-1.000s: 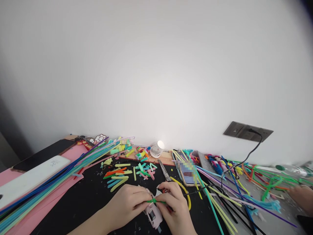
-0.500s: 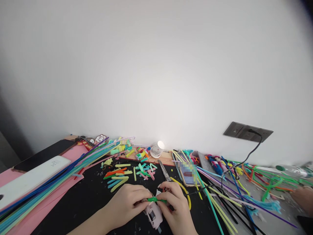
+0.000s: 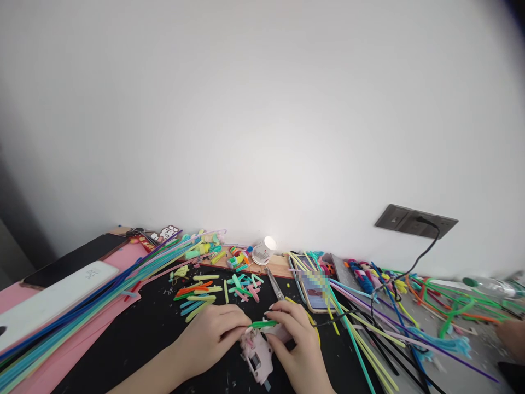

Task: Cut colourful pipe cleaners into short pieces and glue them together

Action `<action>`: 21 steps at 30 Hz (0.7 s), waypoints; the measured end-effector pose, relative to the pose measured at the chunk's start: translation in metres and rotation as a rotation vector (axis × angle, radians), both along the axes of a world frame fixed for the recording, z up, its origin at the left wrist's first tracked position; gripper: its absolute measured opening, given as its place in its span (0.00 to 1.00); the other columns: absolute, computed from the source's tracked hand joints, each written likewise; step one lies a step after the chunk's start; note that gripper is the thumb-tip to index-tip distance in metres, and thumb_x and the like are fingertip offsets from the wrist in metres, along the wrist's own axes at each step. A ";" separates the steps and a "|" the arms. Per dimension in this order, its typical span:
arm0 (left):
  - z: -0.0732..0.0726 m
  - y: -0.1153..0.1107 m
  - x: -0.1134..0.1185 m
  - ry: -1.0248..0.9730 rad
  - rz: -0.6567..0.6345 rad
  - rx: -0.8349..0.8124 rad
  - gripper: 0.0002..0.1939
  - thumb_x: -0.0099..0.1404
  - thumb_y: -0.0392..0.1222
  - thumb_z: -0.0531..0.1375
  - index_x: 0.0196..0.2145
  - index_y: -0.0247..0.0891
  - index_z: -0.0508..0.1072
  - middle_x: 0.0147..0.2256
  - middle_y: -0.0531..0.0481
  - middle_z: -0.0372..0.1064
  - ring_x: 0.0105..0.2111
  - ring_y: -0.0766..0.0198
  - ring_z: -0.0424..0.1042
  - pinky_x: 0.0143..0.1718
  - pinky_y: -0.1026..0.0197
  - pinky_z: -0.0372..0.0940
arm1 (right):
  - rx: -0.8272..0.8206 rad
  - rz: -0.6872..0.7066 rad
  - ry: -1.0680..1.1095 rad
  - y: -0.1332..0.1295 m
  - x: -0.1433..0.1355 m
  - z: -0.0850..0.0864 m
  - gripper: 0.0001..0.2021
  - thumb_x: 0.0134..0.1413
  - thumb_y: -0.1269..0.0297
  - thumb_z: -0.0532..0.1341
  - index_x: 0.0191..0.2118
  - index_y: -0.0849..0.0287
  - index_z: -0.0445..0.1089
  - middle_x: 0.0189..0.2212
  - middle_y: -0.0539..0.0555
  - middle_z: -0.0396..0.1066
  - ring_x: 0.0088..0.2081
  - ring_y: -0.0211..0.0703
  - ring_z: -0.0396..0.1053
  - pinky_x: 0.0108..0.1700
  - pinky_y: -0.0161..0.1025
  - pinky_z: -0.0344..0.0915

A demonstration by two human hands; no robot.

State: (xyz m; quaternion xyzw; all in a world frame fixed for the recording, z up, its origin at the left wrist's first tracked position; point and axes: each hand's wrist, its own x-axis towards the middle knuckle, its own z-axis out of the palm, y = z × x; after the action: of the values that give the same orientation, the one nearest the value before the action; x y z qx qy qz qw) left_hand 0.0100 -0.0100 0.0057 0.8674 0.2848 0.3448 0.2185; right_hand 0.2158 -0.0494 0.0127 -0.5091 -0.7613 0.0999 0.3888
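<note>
Although the right hand (image 3: 298,342) has parted its fingers beside the glue gun (image 3: 261,368), grip unclear, the left hand (image 3: 210,335) pinches green pipe cleaner (image 3: 263,324).

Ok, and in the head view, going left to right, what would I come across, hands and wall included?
White slab, left hand, paper cup, phone, wall socket, bottle. I leave out things whose places overlap, such as the scissors, the right hand and the loose stems.
</note>
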 end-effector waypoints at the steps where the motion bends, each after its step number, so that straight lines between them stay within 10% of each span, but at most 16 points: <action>1: 0.000 0.000 0.000 -0.002 0.015 0.000 0.11 0.65 0.35 0.51 0.36 0.40 0.72 0.31 0.50 0.72 0.30 0.67 0.70 0.32 0.68 0.63 | 0.003 -0.011 0.015 0.000 0.001 0.000 0.18 0.40 0.81 0.61 0.39 0.55 0.70 0.41 0.55 0.68 0.44 0.47 0.66 0.46 0.40 0.65; 9: 0.002 0.009 -0.006 -0.062 0.149 -0.006 0.10 0.64 0.34 0.52 0.34 0.41 0.73 0.31 0.52 0.73 0.31 0.66 0.71 0.33 0.67 0.64 | 0.097 -0.168 0.188 0.001 0.011 -0.001 0.05 0.51 0.74 0.56 0.31 0.57 0.66 0.39 0.57 0.66 0.41 0.46 0.66 0.40 0.39 0.65; 21: 0.009 0.043 -0.050 -0.002 0.592 -0.030 0.14 0.64 0.45 0.49 0.33 0.38 0.72 0.33 0.49 0.74 0.30 0.60 0.72 0.30 0.63 0.64 | 0.013 -0.177 0.176 0.000 0.012 -0.006 0.14 0.60 0.65 0.47 0.23 0.56 0.49 0.21 0.47 0.52 0.24 0.37 0.55 0.26 0.33 0.54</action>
State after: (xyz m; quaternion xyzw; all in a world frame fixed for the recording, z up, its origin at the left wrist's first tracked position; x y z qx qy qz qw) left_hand -0.0399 0.0334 0.0148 0.7431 0.5302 0.3899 0.1215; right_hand 0.2282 -0.0489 0.0070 -0.5612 -0.6769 0.1046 0.4646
